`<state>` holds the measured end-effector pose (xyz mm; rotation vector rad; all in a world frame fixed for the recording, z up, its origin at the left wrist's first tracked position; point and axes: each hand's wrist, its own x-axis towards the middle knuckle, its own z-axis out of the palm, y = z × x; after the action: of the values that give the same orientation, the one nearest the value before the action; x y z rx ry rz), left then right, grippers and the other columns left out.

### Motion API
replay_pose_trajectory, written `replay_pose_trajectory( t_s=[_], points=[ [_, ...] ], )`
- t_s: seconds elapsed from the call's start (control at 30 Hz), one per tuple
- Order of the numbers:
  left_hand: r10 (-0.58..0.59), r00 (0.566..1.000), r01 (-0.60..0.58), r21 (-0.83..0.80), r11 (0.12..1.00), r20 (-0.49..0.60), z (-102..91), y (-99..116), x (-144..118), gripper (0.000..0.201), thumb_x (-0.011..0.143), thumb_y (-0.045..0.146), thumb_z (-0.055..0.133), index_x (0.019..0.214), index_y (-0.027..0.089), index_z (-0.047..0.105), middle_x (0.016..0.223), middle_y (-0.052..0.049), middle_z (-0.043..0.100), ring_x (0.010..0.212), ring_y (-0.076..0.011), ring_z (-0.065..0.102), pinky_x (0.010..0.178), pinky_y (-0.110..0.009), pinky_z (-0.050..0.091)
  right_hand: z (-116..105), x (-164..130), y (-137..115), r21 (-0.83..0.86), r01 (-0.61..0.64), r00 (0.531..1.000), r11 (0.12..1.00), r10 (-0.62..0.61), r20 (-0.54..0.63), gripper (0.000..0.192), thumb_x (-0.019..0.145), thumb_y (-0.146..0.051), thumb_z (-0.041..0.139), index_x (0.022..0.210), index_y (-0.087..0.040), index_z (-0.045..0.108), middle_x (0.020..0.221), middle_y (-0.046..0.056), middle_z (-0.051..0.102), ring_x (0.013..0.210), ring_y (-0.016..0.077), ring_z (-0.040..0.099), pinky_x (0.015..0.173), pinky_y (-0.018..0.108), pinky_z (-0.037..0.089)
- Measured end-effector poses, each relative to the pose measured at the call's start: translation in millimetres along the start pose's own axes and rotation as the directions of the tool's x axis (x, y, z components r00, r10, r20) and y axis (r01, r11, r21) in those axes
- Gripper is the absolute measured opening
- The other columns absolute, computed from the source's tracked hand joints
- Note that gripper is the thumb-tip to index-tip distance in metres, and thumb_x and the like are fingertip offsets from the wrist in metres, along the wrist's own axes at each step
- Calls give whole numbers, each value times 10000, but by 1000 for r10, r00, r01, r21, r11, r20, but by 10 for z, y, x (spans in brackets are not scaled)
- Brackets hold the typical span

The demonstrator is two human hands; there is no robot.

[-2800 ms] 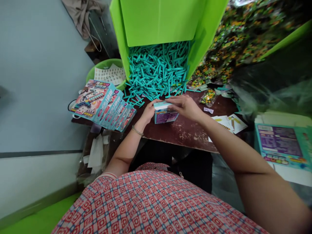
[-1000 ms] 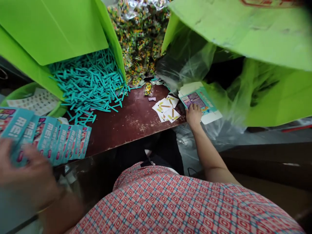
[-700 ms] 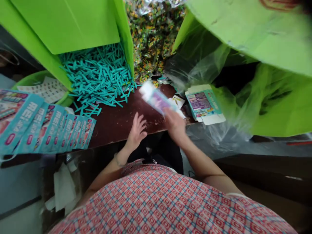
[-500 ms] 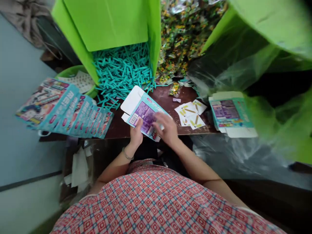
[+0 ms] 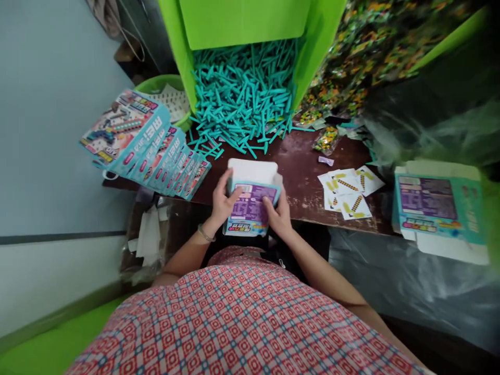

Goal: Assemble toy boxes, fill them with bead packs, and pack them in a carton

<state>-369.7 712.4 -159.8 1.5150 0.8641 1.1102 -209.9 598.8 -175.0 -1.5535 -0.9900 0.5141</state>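
Observation:
Between my hands, over the table's front edge, is a blue and purple cardboard box point(image 5: 250, 208). Its white end flap stands open on the side away from me. My left hand point(image 5: 224, 203) grips the box's left side, thumb on the printed face. My right hand point(image 5: 279, 211) holds the right side, its thumb also on the purple panel. Beyond the box lies a heap of turquoise plastic sticks point(image 5: 244, 99), spilling from a green bin point(image 5: 246, 21). What is inside the box is hidden.
A leaning row of printed boxes point(image 5: 148, 151) stands at left, before a green basket point(image 5: 164, 83). Right of my hands lie printed cards point(image 5: 346, 190), a purple wrapped piece point(image 5: 325, 161) and a small colourful packet point(image 5: 327, 139). Flattened boxes point(image 5: 433, 203) lie far right, near clear plastic sheeting point(image 5: 425, 120).
The box has turned from slanted to upright, flap pointing away. My right hand has come from hovering over it to gripping its right side. The camera view has shifted left.

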Motion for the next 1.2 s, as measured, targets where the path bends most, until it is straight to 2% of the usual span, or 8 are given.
replay_pose_trajectory(
  t_s=[0.3,0.53,0.63,0.73,0.87,0.97,1.07,1.2],
  points=[
    [-115,992,111,76,991,55,44,-12,-424,452,925,561,694,1233,230,711,1301,-103,728,1199,-263,672,1061,-386,511,-105,-172,152,-81,-63,997,995,60,-40,490,992,-589,539,1321,-240,640,1283,132,707,1165,308,675,1032,487,542],
    [-293,955,293,6,956,-54,50,-58,-330,408,942,528,609,745,186,713,784,-47,723,744,-177,624,680,-279,473,-368,-12,120,-54,42,902,998,-15,431,617,1039,-662,410,790,-225,768,930,91,745,919,268,714,888,419,589],
    [-301,953,299,-48,953,-44,105,-113,-321,256,871,431,666,843,194,756,849,-39,741,760,-173,616,663,-269,454,-524,173,133,-71,64,847,995,-17,532,592,1043,-664,407,952,-243,813,1105,98,769,1068,277,724,998,458,574],
    [-314,949,311,-96,945,-11,144,-168,-310,182,829,355,674,882,203,758,824,-20,713,700,-154,579,604,-256,418,-544,437,167,-109,125,918,986,-73,389,512,985,-668,546,1171,-254,783,1272,107,736,1141,273,702,1012,457,573],
    [-341,939,333,-127,934,-43,133,-221,-294,177,807,348,668,911,209,697,760,7,636,642,-134,531,569,-242,388,-363,639,151,-125,112,871,986,-37,490,513,912,-689,639,1023,-223,823,1008,84,806,855,255,745,815,408,615],
    [-303,947,291,-118,950,-105,105,-210,-312,219,810,357,666,975,218,627,820,8,635,670,-125,541,601,-237,407,-259,563,5,-81,169,862,982,-108,494,473,925,-666,636,1000,-252,852,1052,68,822,976,291,771,931,440,602],
    [-273,957,258,-143,956,-98,110,-153,-354,300,820,339,666,1075,241,541,958,-17,687,767,-138,616,678,-247,468,-270,437,-142,0,-1,864,1000,1,504,538,965,-688,561,1060,-249,856,1079,56,823,1047,303,771,944,454,613],
    [-302,952,303,-204,931,37,163,-63,-372,391,849,295,613,1215,251,482,1089,-72,742,922,-182,695,783,-293,530,-339,414,-130,58,-240,756,969,149,638,533,890,-656,695,1172,-224,830,1131,73,813,1000,292,781,877,438,643]
  ],
)
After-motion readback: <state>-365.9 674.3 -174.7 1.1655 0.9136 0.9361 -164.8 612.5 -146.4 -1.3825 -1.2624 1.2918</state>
